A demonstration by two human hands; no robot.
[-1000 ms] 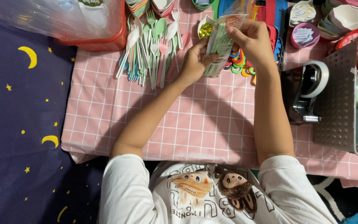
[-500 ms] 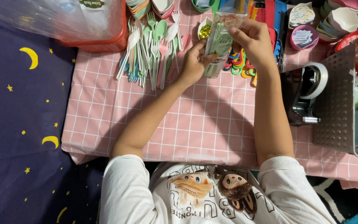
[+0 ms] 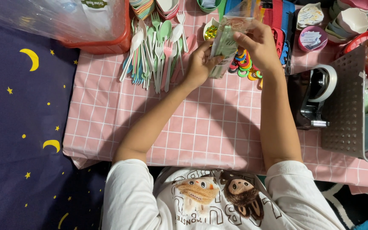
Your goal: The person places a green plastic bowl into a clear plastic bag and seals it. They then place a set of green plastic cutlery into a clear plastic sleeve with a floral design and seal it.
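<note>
Above the pink checked bench (image 3: 218, 132), a clear plastic packet of pale green cutlery (image 3: 225, 44) is pinched between both hands: left hand (image 3: 199, 64) at its lower edge, right hand (image 3: 258, 44) near the top. Judged light, slippery, crinkly; best gripped by the edges. Loose pastel plastic spoons and forks (image 3: 156, 49) lie just left.

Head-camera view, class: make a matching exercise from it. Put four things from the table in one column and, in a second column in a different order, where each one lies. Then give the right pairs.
Things
1. pale green packet
2. pastel spoons and forks
3. tape dispenser
4. red tub

Places
A. at the table's far left corner
B. on the pink checked cloth, right of the right arm
C. held between the left hand and the right hand
D. spread in a row, left of the left hand

Pairs: 1-C, 2-D, 3-B, 4-A
</note>
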